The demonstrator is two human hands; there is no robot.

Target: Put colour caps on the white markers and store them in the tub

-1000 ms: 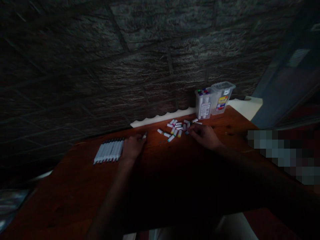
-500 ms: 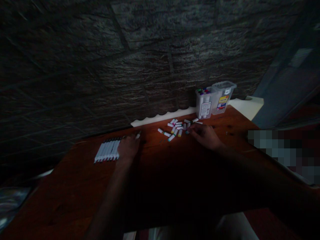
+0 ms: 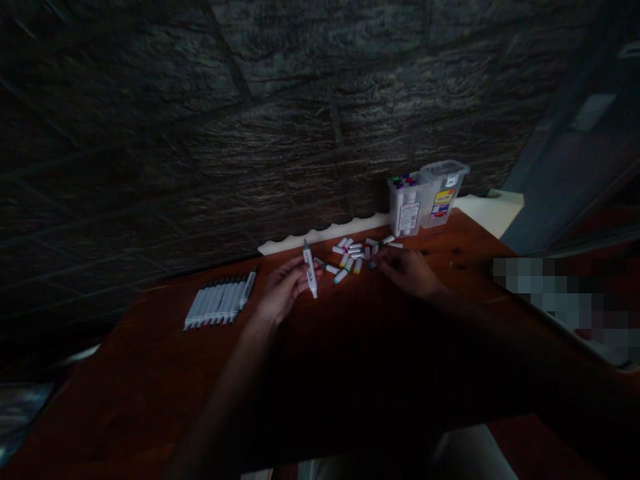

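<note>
My left hand [image 3: 283, 290] is closed on a white marker [image 3: 311, 272] between thumb and fingers, its grey tip pointing up, away from the table top. To the left, a row of white markers [image 3: 215, 303] lies side by side on the table, with one marker [image 3: 249, 288] slightly apart at the row's right end. My right hand [image 3: 407, 270] rests at the right edge of a loose pile of white marker caps [image 3: 353, 253] with coloured ends. Its thumb and fingertips are pinched together by the pile; what they hold, if anything, I cannot make out.
Behind my right hand stand a clear plastic box [image 3: 405, 213] with several markers upright in it and a second clear box [image 3: 443, 197] beside it. A scalloped white strip [image 3: 325, 233] runs along the dark stone wall [image 3: 200, 133] at the back of the wooden table [image 3: 125, 373].
My left hand was beside the marker row, moved a little left, then lifted away to the right with a marker, leaving one at the row's end. My right hand has stayed by the caps.
</note>
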